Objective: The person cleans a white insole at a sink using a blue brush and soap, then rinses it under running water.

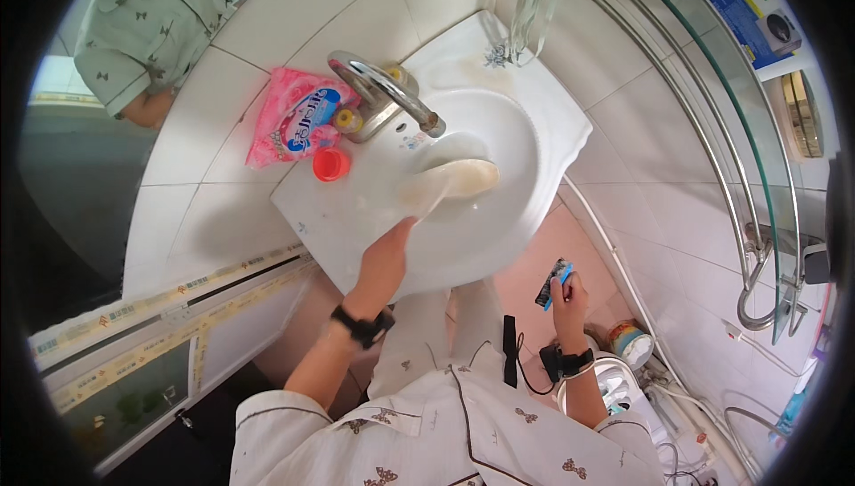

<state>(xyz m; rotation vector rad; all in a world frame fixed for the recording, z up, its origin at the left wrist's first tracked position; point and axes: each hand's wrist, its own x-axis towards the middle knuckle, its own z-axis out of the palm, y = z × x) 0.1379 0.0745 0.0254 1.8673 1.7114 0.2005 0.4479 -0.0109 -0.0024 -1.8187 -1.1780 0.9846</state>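
Over the bowl of a white ceramic washbasin (528,219), my left hand (387,252) grips the near end of a pale, sole-shaped piece (461,182), perhaps a shoe insole. Its rounded far end is yellowish, and the nearer part is blurred. My fingers on it are partly hidden by the hand itself. Right of the basin and lower, my right hand (570,292) holds a small scrub brush (554,282) with a blue back and dark bristles, apart from the pale piece. Above the bowl arches a chrome faucet (394,89).
A pink product bag (287,119) and a red cap (331,164) stand left of the faucet. Pale straps (534,12) hang from a metal rail at the back right corner. A glass shelf (741,85) juts out at right. A white bucket (611,379) stands below my right forearm.
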